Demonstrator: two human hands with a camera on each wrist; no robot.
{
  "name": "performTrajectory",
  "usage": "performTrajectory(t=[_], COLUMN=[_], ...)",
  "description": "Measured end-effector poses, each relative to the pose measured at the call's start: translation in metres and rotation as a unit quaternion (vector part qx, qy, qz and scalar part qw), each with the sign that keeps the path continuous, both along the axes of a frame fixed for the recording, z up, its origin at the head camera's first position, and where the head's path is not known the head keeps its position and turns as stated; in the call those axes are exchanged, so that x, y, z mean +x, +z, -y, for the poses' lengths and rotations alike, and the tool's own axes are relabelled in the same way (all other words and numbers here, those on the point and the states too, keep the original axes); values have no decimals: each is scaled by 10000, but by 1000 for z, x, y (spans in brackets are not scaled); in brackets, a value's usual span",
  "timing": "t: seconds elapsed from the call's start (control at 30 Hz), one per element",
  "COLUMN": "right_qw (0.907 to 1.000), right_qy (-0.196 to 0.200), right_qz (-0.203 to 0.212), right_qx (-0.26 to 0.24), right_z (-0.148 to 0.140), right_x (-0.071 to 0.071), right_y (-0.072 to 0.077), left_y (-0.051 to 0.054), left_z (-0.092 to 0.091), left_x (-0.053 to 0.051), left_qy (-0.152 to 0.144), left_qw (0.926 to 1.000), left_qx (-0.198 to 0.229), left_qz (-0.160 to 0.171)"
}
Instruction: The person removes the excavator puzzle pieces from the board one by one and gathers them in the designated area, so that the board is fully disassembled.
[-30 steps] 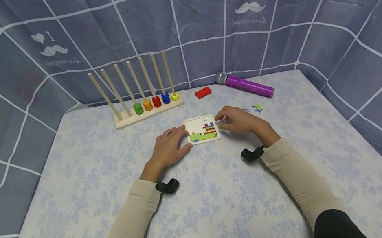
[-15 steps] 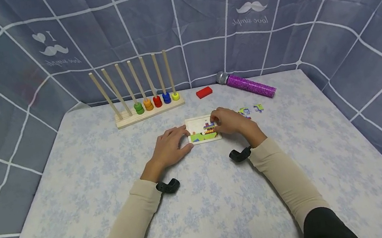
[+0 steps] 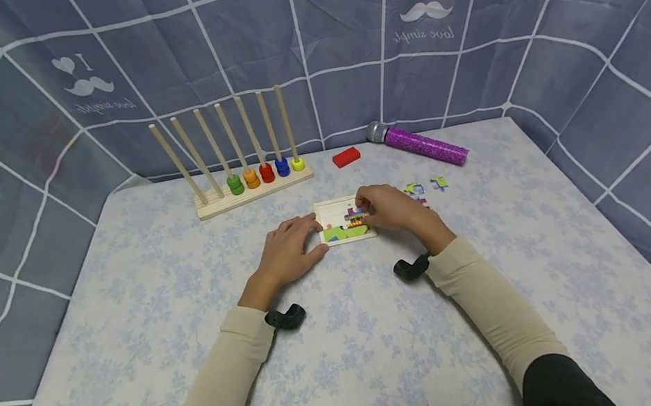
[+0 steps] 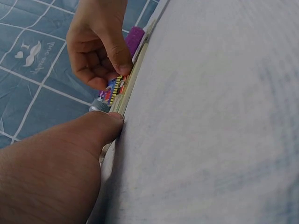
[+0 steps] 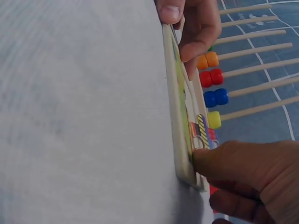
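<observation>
A small wooden jigsaw puzzle board (image 3: 330, 213) lies flat, with a green strip and a colourful train picture partly filling it. My left hand (image 3: 288, 250) holds its left side, thumb at the near corner and fingers along the edge. Over the board's right side, my right hand (image 3: 392, 210) has curled fingers, with thumb and fingertips at a puzzle piece by the train; they hide most of that piece. In the right wrist view my right thumb (image 5: 210, 161) rests at the board's right end. Loose puzzle pieces (image 3: 439, 183) lie right of the board.
Behind the board stands a wooden peg rack (image 3: 255, 197) with coloured beads on upright rods. A red block (image 3: 347, 157) and a purple glitter microphone (image 3: 425, 148) lie at the back. A grey-blue grid curtain (image 3: 338, 33) encloses the table (image 3: 348, 354).
My right hand has moved left from beside the board onto its right side, uncovering loose pieces on the table. It has stayed there since half a second ago. My left hand keeps its place.
</observation>
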State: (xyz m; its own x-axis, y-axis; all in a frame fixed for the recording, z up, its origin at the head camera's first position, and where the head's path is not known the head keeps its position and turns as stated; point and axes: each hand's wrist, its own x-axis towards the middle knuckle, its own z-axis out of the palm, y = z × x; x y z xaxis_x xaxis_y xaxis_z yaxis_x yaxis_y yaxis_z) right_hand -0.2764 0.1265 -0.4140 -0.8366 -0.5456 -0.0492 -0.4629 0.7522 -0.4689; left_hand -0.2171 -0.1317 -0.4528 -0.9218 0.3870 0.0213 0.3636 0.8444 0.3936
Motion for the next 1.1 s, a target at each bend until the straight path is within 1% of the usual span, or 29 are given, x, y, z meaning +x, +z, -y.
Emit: performTrajectory(t=[0.2,0.33,0.43,0.53,0.63,0.77,0.83,0.97,1.03,1.1], right_qw=[9998,9996,9992,9979,9963,9959,9964,9950,9935,9929], right_qy=[10,7,-9,-17,-21,-193,-396,-913,-1064,-1096], right_qz=[-174,-278,-333,-397,-505,-518,-399,38,188,228], right_qx=[19,-24,-241,-520,-694,-715,-630,-404,-365,-405], right_z=[-1,-5,-12,-25,-47,-92,-117,-160,-172,-177], right_x=[1,0,0,0,0,2,5,14,17,17], right_y=[-4,-3,-3,0,5,9,9,5,2,-1], left_y=[-2,-1,-1,-2,-1,1,2,2,2,1], left_z=[0,1,1,1,0,-1,-1,-2,-2,-1], left_x=[0,0,1,1,1,1,0,-1,0,1], left_qy=[0,-7,-28,-35,-23,-13,-20,-78,-68,-34], left_qw=[10000,10000,10000,10000,9999,10000,10000,9999,10000,10000], left_qx=[37,56,53,55,53,34,43,77,54,38], left_qz=[-22,-7,0,-55,-83,-45,-63,-76,-36,-30])
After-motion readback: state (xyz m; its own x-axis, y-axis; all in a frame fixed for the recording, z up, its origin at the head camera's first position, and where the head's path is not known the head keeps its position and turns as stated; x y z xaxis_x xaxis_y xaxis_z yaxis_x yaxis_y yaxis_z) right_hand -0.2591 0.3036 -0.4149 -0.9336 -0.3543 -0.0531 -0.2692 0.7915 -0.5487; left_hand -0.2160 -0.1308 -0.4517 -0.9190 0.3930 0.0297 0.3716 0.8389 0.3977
